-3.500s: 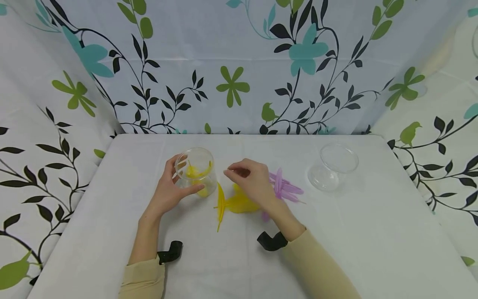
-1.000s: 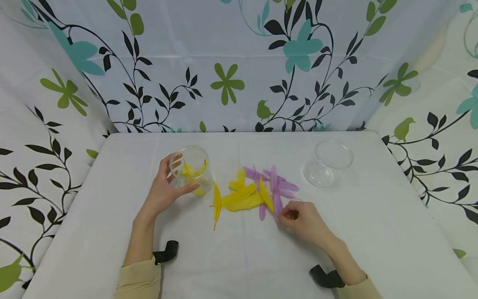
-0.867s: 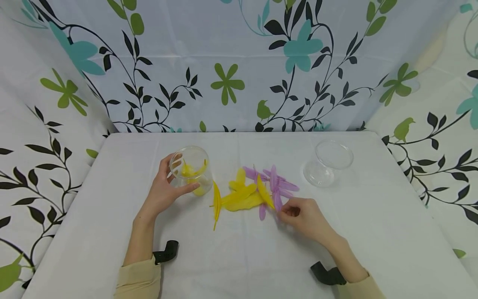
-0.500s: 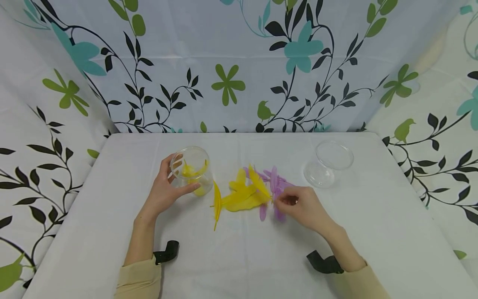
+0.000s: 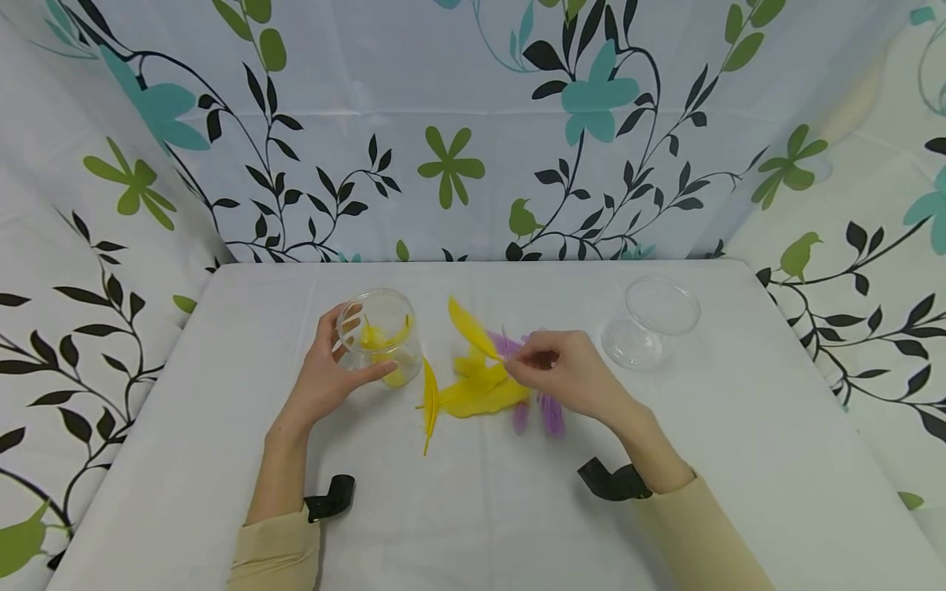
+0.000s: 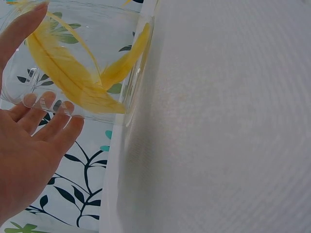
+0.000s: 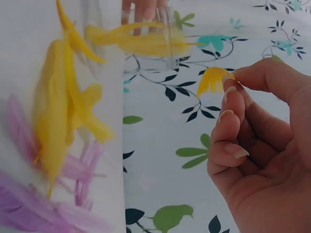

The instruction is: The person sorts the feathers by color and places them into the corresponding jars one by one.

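Note:
My left hand (image 5: pixel 328 369) grips a clear jar (image 5: pixel 405 353) that stands upright on the table, thumb in front and fingers behind. Yellow feathers (image 6: pixel 68 77) lie inside it. Between thumb and forefinger my right hand (image 5: pixel 572 369) pinches a yellow feather (image 5: pixel 470 328) by its quill, raised above the pile, its tip pointing up and left. Beneath it sit loose yellow feathers (image 5: pixel 480 398). Purple feathers (image 7: pixel 34 204) lie to their right, partly hidden by the right hand in the head view. One yellow feather (image 5: pixel 429 402) lies close to the jar.
A second clear jar (image 5: pixel 636 349) stands at the right rear of the white-covered table (image 5: pixel 443 525). Patterned curtains (image 5: pixel 332 107) hang behind and along both sides. A black wrist camera mount (image 5: pixel 613 480) juts from the right sleeve, another from the left.
The right hand has picked a yellow feather off the purple ones and carried it up and left. The left hand and its jar have stayed in place.

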`<state>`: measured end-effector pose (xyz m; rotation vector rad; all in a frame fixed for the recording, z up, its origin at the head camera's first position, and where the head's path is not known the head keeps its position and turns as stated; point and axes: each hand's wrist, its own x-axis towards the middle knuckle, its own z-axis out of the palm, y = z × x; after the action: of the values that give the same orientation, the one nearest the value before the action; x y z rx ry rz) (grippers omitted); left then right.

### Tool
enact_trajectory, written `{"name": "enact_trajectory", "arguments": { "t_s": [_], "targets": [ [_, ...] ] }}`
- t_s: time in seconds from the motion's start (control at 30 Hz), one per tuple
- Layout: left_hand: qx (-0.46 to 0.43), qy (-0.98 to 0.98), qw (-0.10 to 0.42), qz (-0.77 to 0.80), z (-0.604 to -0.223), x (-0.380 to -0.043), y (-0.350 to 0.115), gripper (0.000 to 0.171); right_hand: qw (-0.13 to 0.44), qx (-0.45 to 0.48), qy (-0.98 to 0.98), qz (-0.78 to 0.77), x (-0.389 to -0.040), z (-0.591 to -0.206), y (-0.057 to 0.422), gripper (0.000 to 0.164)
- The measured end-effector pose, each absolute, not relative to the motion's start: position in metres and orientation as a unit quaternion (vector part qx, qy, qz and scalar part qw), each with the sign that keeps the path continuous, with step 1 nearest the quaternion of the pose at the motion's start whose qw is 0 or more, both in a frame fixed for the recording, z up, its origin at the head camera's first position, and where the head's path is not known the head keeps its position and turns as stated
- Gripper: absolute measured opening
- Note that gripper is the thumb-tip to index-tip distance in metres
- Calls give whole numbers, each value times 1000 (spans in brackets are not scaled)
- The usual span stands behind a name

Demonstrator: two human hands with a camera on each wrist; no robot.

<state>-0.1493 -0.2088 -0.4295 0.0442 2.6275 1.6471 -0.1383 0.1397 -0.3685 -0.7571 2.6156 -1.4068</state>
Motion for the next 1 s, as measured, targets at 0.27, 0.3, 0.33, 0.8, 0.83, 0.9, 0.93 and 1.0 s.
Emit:
{"name": "enact_trajectory", "arguments": {
  "t_s": [0.27,0.3,0.33,0.8,0.83,0.9,0.93,1.0],
  "targets": [
    [17,846,15,532,-429,-150,-209,109,56,-262,837,-478,-153,-357,119,10],
    [17,847,15,532,-430,-150,-209,109,58,-262,835,-481,-154,-355,117,10],
    [17,847,15,531,-429,-150,-209,109,60,-263,833,-483,-155,-354,114,10],
    [18,849,20,528,-430,-150,-209,107,83,-261,837,-474,-169,-348,71,17],
    [20,849,18,529,-430,-150,-209,107,80,-256,839,-473,-169,-348,68,18],
    [22,849,16,528,-430,-150,-210,107,74,-239,845,-473,-169,-350,61,19],
    [24,849,15,528,-430,-149,-210,107,67,-235,846,-473,-169,-350,57,19],
    [26,848,14,529,-429,-149,-210,107,47,-227,851,-470,-168,-351,49,20]
  ]
}}
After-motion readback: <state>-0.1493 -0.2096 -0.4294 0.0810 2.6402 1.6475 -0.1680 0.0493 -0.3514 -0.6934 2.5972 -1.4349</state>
